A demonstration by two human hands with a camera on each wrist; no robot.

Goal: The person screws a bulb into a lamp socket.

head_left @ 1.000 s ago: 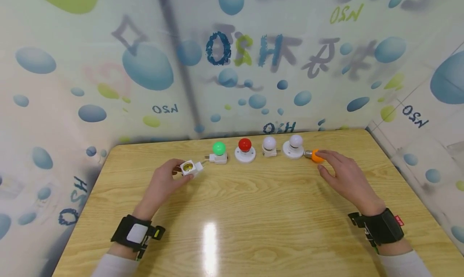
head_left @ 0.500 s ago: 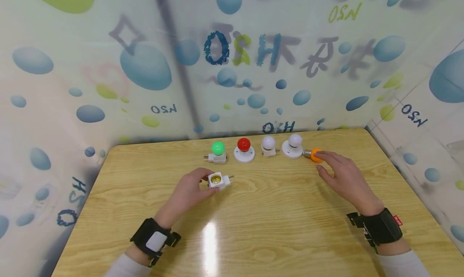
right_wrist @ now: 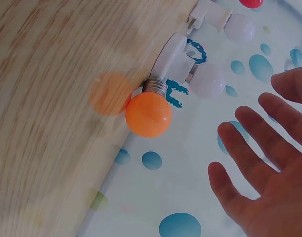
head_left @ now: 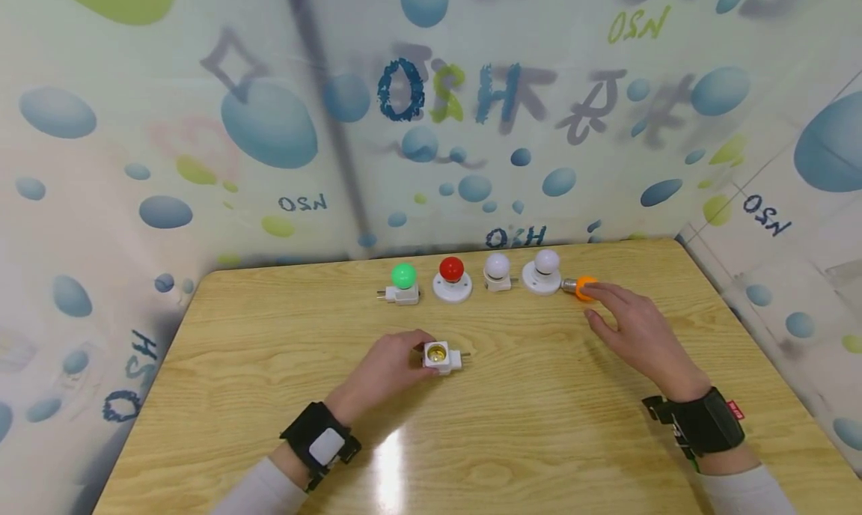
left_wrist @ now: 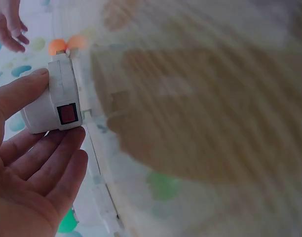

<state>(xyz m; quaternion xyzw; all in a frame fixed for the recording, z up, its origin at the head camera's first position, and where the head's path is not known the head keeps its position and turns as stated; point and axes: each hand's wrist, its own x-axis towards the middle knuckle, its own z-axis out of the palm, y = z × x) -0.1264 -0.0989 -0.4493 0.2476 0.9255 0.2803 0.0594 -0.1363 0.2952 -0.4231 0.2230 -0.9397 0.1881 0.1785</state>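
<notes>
My left hand point(head_left: 387, 371) pinches a white plug-in lamp socket point(head_left: 453, 361) between thumb and fingers, over the middle of the table. Its brass-lined opening faces up, and its two prongs point right. In the left wrist view a dark red switch point(left_wrist: 68, 113) shows on the socket's side. At the right, my right hand point(head_left: 640, 339) is held out with straight fingers beside an orange bulb point(head_left: 586, 288). That bulb lies on its side, metal screw base toward the left. The right wrist view shows the spread fingers point(right_wrist: 240, 143) apart from it, with nothing in them.
Along the back stand a green bulb point(head_left: 404, 275) in a plug-in socket, a red bulb point(head_left: 452, 269) on a round base, a white bulb point(head_left: 497, 265) in a plug-in socket and another white bulb point(head_left: 547, 261) on a round base. A patterned wall covering point(head_left: 431, 186) rises behind the wooden table point(head_left: 525, 433).
My left hand has carried the lamp socket rightward and nearer to me, away from beside the green bulb. The right hand has stayed by the orange bulb.
</notes>
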